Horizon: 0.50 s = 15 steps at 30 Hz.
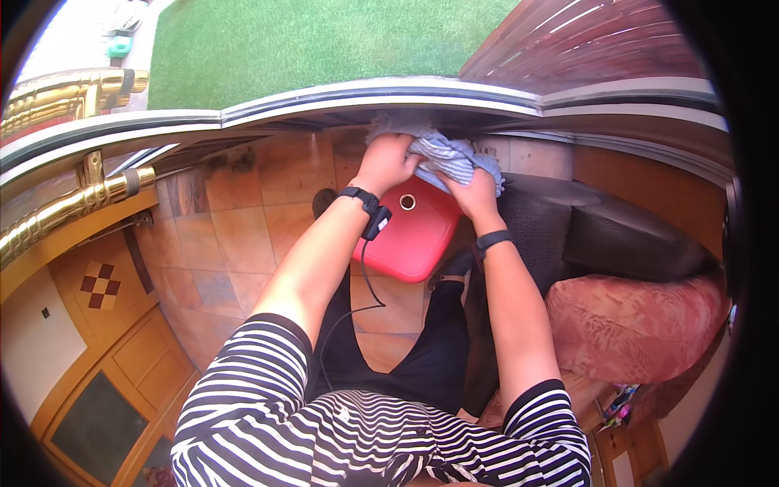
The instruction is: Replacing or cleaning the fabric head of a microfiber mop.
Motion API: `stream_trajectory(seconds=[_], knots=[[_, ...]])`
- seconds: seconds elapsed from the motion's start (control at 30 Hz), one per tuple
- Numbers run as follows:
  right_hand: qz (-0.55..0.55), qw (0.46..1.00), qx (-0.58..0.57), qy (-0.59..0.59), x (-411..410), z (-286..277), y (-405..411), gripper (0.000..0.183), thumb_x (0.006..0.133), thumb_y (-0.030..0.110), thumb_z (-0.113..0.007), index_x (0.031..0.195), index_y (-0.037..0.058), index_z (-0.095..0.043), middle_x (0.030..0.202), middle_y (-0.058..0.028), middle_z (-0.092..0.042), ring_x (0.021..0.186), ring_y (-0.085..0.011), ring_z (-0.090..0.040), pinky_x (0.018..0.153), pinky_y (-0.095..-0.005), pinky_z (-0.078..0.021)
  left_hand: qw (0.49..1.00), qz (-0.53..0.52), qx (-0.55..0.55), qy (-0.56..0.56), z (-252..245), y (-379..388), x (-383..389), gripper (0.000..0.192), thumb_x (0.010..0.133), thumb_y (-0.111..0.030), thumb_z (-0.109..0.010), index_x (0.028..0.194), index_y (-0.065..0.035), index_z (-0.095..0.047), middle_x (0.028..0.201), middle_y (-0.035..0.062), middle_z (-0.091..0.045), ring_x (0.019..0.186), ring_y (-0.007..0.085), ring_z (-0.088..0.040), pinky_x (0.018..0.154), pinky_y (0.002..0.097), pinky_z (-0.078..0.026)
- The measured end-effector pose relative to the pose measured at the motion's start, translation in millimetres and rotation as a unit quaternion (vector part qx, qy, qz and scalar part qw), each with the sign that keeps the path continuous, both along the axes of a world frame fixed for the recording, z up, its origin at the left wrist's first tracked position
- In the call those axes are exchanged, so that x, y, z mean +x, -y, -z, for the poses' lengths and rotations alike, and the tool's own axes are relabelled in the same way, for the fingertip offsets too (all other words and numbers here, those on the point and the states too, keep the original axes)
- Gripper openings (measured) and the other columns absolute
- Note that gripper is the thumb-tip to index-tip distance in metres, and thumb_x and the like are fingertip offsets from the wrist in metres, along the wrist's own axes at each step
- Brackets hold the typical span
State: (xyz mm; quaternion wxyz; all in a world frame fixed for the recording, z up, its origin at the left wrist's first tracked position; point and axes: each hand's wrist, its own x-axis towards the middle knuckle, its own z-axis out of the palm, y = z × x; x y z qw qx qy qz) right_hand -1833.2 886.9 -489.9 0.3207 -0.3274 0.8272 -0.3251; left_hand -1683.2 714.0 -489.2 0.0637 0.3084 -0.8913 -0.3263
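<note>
A bunched blue-and-white striped cloth (449, 157) with fringed edges is gripped between both my hands. My left hand (387, 161) holds its left side, close to the window frame. My right hand (473, 193) grasps the lower right part, and some folds hang past its outer side. Parts of my fingers are hidden in the fabric. Directly under the hands stands a red plastic stool (412, 243) with a round hole in its seat. The cloth covers the stool's far edge. Whether the cloth touches the glass behind it, I cannot tell.
A pale window frame (377, 100) runs across the front, with green grass (328, 49) outside. A shiny brass-coloured rod (79, 210) juts in at left. On the right are a black leather sofa (633, 234) and a reddish patterned cushion (633, 329). A cable (350, 311) hangs from my left wrist.
</note>
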Motion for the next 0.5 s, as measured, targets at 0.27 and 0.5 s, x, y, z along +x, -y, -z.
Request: stream_trajectory(seconds=[0.27,0.5], knots=[[-0.053,0.994,-0.094,0.034,17.8,13.9,-74.1,0.049,0.079,0.024,-0.085,0.120,0.0037,-0.069,0.114,-0.0190,-0.073,0.107,-0.0385,-0.069,0.094,-0.0414,-0.0529,0.995,0.092,0.047,-0.001,-0.7,-47.8,16.4,0.050,0.070,-0.047,-0.085,0.095,-0.0052,-0.072,0.081,0.0216,-0.068,0.081,0.0415,-0.066,0.074,0.0501,-0.052],[-0.142,0.981,-0.088,0.102,58.6,-2.6,-85.6,0.042,0.080,0.021,-0.077,0.119,0.0057,-0.071,0.117,-0.0201,-0.073,0.111,-0.0389,-0.068,0.095,-0.0420,-0.0525,0.998,0.028,0.039,-0.046,3.6,-101.8,90.8,0.042,0.070,-0.040,-0.083,0.089,-0.0046,-0.069,0.074,0.0217,-0.065,0.074,0.0431,-0.064,0.069,0.0521,-0.051]])
